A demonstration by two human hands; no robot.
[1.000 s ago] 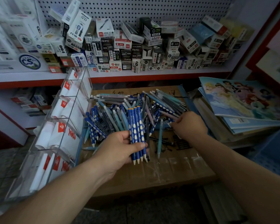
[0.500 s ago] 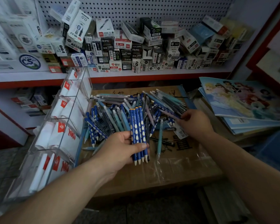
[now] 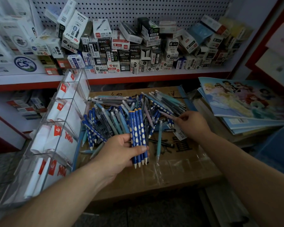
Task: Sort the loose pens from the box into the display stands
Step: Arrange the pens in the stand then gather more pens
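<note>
The right hand [image 3: 193,124] has shifted to the edge of the pile [image 3: 105,119], seemingly pinching a mauve pen [image 3: 166,114]; the left hand [image 3: 120,152] grips blue dotted pens [image 3: 138,133], so gathering continues

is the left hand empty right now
No, the left hand grips a bundle of dark blue plastic pens with pale oval dots, while the right hand pinches a pale mauve pen.

Plastic, card, paper
Clear glossy plastic display stand [image 3: 72,115]; matt brown cardboard box [image 3: 138,185], shiny tape [image 3: 175,166] across it; smooth plastic pens [image 3: 111,122]; glossy paper books [image 3: 246,102] at right.
</note>
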